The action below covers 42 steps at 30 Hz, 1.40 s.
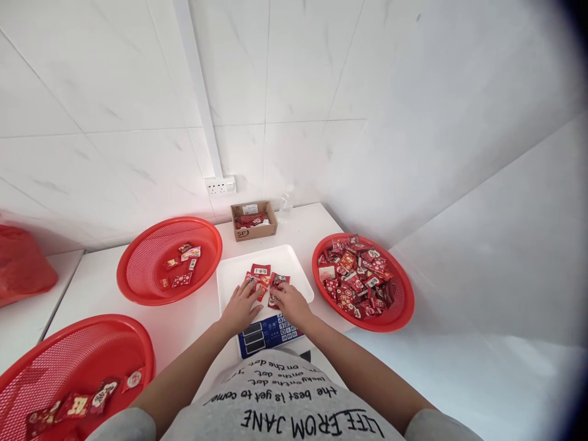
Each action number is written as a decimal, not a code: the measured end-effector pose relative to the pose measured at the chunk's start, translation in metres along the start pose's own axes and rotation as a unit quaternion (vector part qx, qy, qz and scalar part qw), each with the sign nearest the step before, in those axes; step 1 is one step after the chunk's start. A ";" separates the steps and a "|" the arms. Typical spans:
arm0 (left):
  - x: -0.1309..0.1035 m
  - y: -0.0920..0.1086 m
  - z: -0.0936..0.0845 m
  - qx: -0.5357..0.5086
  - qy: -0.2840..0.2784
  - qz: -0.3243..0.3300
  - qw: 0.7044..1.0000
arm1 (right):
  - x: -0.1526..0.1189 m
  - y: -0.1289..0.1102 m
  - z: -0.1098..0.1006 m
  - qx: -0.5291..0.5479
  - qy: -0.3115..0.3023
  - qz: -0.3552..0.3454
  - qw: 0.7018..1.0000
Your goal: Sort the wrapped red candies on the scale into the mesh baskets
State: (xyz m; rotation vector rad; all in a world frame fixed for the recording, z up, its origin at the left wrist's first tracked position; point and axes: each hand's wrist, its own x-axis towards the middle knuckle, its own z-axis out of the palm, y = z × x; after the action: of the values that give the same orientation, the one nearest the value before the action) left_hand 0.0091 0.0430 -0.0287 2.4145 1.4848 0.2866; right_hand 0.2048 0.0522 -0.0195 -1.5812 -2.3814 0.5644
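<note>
Several small red snack packets lie loosely in the middle of the white pan of a digital scale. My left hand rests over the packets on the left, fingers spread and thumb apart, the fingertips touching them. From the right, my right hand has its fingers bent in around a red snack packet with a dark print. Its fingertips are partly hidden among the packets. Below both hands is the scale's blue panel with dark displays and white keys, partly covered by my right wrist.
At the right, a red basket holds many red packets. Two more red baskets at the left hold several each. Behind the scale stand a cardboard box with packets and a clear object. A red bag lies far left.
</note>
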 end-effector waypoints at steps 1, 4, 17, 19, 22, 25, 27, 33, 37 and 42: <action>0.000 0.000 0.000 -0.004 0.000 0.002 1.000 | 0.000 0.002 0.001 0.020 0.003 0.006 1.000; 0.000 0.001 -0.001 -0.016 -0.006 0.008 1.000 | 0.001 0.005 0.004 0.067 0.012 -0.006 0.998; 0.000 -0.004 -0.002 -0.014 0.001 -0.012 1.000 | 0.007 -0.005 -0.009 -0.043 -0.012 -0.039 0.998; 0.000 -0.004 0.000 -0.025 0.001 -0.003 1.000 | 0.010 -0.008 -0.010 -0.067 -0.033 -0.041 0.996; 0.001 -0.006 0.002 -0.044 0.001 0.008 0.999 | 0.014 -0.011 -0.007 -0.065 -0.038 -0.037 0.997; 0.001 -0.006 0.002 -0.048 -0.010 0.006 0.999 | 0.018 -0.012 -0.004 -0.040 -0.025 -0.030 0.998; 0.001 -0.006 0.001 -0.047 -0.012 0.006 0.999 | 0.020 -0.011 -0.002 -0.025 -0.014 -0.022 0.999; 0.000 -0.004 0.001 -0.042 -0.015 0.012 0.999 | 0.022 -0.009 0.002 0.010 0.027 -0.029 0.999; 0.001 -0.002 0.000 -0.040 -0.025 0.008 0.999 | 0.022 -0.009 0.004 0.073 0.040 -0.023 0.996; 0.003 0.001 -0.001 -0.042 -0.020 0.012 0.999 | 0.024 -0.010 0.007 0.149 0.053 -0.031 0.987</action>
State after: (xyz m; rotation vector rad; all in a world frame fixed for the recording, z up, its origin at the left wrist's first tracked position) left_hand 0.0106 0.0453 -0.0276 2.3592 1.4004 0.2988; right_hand 0.1848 0.0692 -0.0221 -1.3685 -2.1417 0.7615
